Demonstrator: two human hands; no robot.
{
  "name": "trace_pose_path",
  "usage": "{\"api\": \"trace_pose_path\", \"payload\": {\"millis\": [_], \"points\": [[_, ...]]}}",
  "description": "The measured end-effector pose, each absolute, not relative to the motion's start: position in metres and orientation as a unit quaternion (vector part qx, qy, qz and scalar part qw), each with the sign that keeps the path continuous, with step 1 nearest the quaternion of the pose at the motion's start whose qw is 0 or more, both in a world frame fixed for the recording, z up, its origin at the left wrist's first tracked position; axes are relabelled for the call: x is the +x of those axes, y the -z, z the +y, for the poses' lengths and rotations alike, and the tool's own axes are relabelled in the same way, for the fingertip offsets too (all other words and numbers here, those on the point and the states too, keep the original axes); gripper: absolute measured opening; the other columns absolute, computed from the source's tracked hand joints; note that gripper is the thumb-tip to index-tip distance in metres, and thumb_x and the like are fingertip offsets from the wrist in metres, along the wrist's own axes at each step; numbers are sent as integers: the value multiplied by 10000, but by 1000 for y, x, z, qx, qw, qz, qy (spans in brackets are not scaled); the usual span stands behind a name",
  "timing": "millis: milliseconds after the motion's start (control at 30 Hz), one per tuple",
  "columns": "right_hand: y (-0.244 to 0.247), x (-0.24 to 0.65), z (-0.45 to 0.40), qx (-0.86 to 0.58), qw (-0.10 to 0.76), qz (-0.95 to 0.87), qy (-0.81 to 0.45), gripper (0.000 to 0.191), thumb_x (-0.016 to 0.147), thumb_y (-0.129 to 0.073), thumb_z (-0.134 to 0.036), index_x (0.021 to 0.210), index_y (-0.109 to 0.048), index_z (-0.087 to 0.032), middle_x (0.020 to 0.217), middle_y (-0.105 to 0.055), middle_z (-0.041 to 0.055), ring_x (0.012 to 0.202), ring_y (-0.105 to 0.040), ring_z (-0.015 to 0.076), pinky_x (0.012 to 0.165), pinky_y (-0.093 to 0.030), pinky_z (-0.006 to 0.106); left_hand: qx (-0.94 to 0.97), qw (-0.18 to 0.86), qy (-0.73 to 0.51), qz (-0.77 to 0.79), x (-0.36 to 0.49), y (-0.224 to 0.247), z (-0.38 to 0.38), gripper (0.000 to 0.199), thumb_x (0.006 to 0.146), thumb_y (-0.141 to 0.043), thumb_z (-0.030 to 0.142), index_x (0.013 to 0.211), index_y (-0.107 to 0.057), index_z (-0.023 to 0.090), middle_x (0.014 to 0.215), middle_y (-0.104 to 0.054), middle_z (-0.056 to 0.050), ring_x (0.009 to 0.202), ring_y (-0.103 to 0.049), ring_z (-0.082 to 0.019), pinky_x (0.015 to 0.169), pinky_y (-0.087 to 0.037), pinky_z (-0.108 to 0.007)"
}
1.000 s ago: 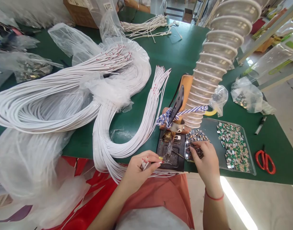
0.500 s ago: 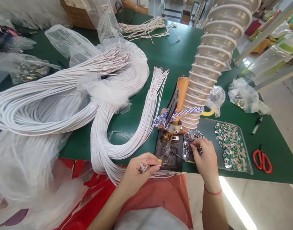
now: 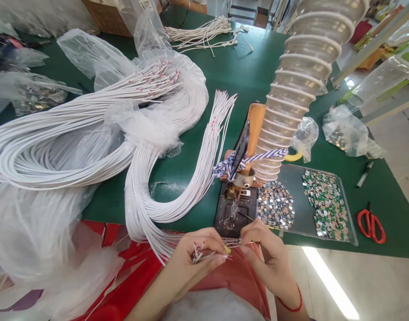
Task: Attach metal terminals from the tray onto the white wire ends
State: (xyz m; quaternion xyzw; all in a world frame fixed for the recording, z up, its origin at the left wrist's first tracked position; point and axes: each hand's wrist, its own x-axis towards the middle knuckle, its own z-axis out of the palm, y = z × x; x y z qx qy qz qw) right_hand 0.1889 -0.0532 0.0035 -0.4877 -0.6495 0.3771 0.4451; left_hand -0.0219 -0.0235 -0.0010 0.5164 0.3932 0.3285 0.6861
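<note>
My left hand (image 3: 199, 256) is closed round a bunch of white cable ends (image 3: 198, 252) with red tips. A bit of yellow shows at its fingertips, and one red-tipped end sticks out past the thumb. Close on its right, my right hand (image 3: 266, 258) is closed in a pinch; what sits between its fingertips is too small and hidden to make out. Just beyond both hands lies a dark soldering stand base (image 3: 236, 223) with metal scraps. Beside it is a pile of small metal connectors (image 3: 276, 205). Long white cables (image 3: 177, 209) curve across the table to my left.
A ribbed clear hose (image 3: 291, 89) stands over the base, tied with striped cord (image 3: 266, 154) near an orange handle (image 3: 256, 122). To the right are a clear tray (image 3: 300, 191) with green-and-metal connectors, red scissors (image 3: 371, 225) and a marker (image 3: 364, 174). Plastic-wrapped cable bundles (image 3: 67, 133) lie left.
My right hand has left the connector pile and moved left and nearer to me, beside my left hand. My left hand still grips the cable ends, slightly lower in view.
</note>
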Motion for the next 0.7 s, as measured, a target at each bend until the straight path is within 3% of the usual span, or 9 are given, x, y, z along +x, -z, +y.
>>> {"api": "trace_pose_path", "payload": {"millis": [333,467,700], "points": [[4,178,-64,-509,483,-536,-470,115,916,-731,-151,928,-748,-264,820,-733,10,742,-663,174,639,-529,263,545,634,-363,411,-20,-1,-22,115,858,-794,272,770,-849,224,799,-792,-65,704,-723,-194,665,-559,-272],[5,172,-66,-502,489,-526,-482,76,932,-724,-188,943,-758,-255,830,-743,25,753,-673,182,651,-539,278,567,610,-358,422,-17,-2,-22,129,840,-735,163,731,-799,192,821,-790,-65,710,-721,-184,689,-566,-265],[10,173,-68,-510,462,-541,-482,36,958,-709,-244,944,-741,-246,857,-739,42,787,-669,196,689,-548,307,555,620,-340,439,-13,-3,-23,171,844,-660,148,678,-699,172,802,-778,-74,705,-710,-185,680,-555,-264]]}}
